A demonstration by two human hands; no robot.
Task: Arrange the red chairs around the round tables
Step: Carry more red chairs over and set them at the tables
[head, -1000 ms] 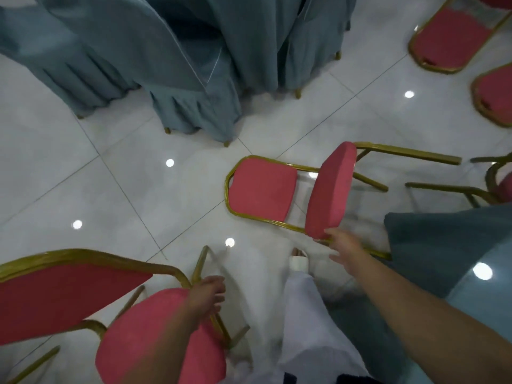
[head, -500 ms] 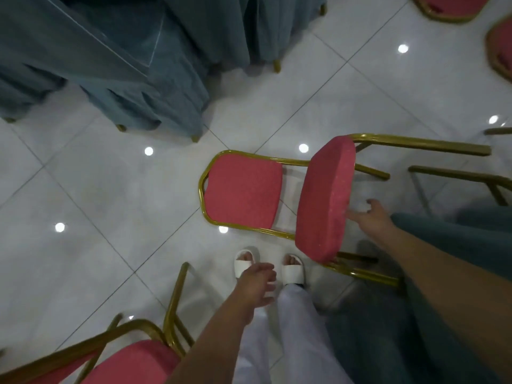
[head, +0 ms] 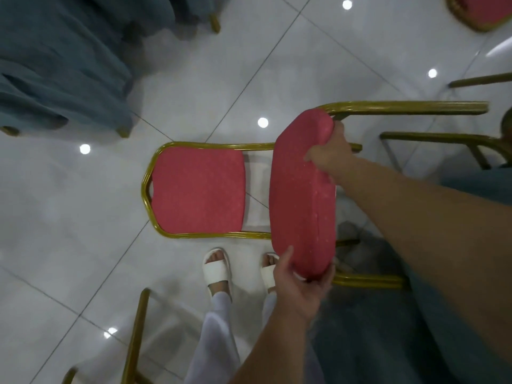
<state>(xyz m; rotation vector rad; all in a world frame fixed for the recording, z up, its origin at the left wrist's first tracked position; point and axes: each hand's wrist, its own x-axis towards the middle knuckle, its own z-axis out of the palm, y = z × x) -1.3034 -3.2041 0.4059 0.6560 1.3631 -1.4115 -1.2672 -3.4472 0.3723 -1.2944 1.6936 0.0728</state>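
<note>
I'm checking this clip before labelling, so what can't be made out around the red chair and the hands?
Head view:
Fingers of the right hand: behind the red chair's seat.
Fingertips of the left hand: behind the seat's near end.
Near leg: end under the grey-blue cloth.
Second chair, bottom left: cut by the bottom edge.
Third chair: cut by the top-right corner.

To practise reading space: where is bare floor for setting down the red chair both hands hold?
Bare tiles left of the red chair, below the covered chairs; more beyond it, top centre. Crowded right: gold chair legs, teal cloth.
</note>
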